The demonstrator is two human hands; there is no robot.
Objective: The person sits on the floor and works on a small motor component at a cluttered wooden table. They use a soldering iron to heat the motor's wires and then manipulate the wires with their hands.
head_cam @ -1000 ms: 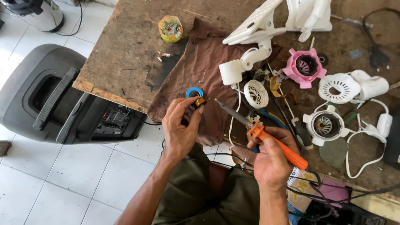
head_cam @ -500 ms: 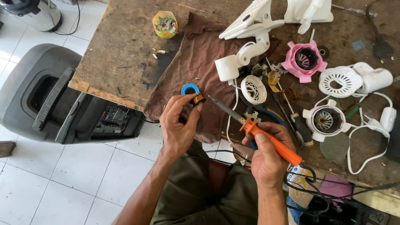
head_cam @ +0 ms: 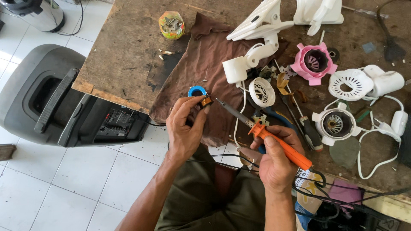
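Observation:
My left hand (head_cam: pixel 185 128) pinches a small orange-brown part (head_cam: pixel 206 102) between thumb and fingers, just below a blue tape roll (head_cam: pixel 197 91) on the brown cloth (head_cam: pixel 205 68). My right hand (head_cam: pixel 276 160) grips an orange-handled soldering iron (head_cam: pixel 280 145). Its metal tip (head_cam: pixel 219 102) points left and sits right beside the small part. Black wires run under my right wrist.
The wooden workbench (head_cam: pixel 128 51) carries white fan parts (head_cam: pixel 265 30), a pink motor housing (head_cam: pixel 314 62), white grilles (head_cam: pixel 262 92), a screwdriver (head_cam: pixel 310 132) and a small container of bits (head_cam: pixel 171 25). A grey speaker box (head_cam: pixel 51 102) lies on the tiled floor at left.
Both hands have stayed together, with the iron tip held at the small part. The view has shifted slightly; nothing was picked up or released.

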